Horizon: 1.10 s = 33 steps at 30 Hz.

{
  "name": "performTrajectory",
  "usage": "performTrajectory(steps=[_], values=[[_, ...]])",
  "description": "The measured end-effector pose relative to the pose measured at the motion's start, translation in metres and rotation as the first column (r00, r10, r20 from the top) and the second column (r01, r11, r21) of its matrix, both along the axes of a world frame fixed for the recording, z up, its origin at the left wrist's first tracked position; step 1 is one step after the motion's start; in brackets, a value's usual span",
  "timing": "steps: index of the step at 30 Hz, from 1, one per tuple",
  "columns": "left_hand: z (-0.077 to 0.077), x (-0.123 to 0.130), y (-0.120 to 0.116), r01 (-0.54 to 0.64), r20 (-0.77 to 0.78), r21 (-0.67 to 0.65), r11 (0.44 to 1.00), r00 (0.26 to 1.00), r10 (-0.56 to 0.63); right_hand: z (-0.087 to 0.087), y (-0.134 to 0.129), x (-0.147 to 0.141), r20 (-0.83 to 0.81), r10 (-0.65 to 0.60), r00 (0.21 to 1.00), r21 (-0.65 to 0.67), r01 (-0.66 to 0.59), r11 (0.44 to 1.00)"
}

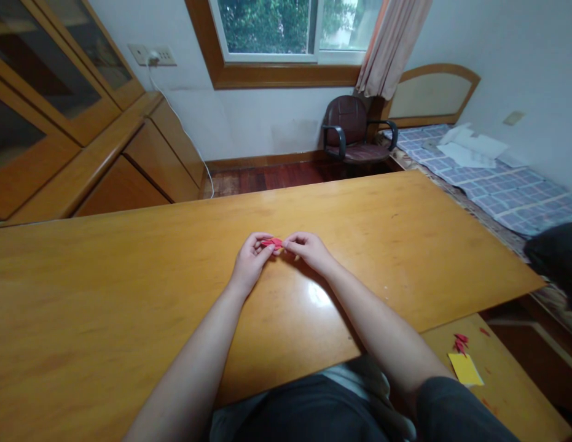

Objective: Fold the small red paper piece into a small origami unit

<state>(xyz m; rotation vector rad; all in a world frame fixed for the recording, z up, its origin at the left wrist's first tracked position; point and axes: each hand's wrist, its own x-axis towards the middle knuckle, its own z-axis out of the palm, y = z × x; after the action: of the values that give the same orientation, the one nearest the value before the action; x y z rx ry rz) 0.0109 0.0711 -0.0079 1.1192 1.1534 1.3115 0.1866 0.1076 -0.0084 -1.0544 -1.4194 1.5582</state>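
Observation:
Between my two hands, just above the wooden table (pixel 142 276), is a small piece of folded red paper (pixel 273 243). My left hand (pixel 253 255) pinches its left side, with the thumb lying along the front. At the right end, the thumb and forefinger of my right hand (pixel 308 248) close on the paper. Fingers cover part of it, so its full shape does not show.
At the lower right, a lower wooden surface (pixel 511 368) bears small red folded pieces (pixel 461 342) and a yellow paper square (pixel 465 369). Beyond the table stand a brown armchair (pixel 352 129) and a bed (pixel 507 184). A wooden cabinet (pixel 142 153) lines the left.

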Motion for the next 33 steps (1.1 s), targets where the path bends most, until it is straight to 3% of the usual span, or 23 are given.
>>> performTrajectory(steps=[9, 33], values=[[-0.0045, 0.0005, 0.0032, -0.023, -0.082, 0.003, 1.0, 0.996, 0.023, 0.0, -0.0011, -0.0014, 0.049, 0.017, 0.999, -0.001, -0.017, 1.0], [0.0007, 0.0, 0.0009, -0.003, 0.008, -0.028, 1.0, 1.0, 0.003, 0.0051, -0.0017, -0.0002, 0.074, 0.029, 0.997, 0.004, -0.029, 1.0]])
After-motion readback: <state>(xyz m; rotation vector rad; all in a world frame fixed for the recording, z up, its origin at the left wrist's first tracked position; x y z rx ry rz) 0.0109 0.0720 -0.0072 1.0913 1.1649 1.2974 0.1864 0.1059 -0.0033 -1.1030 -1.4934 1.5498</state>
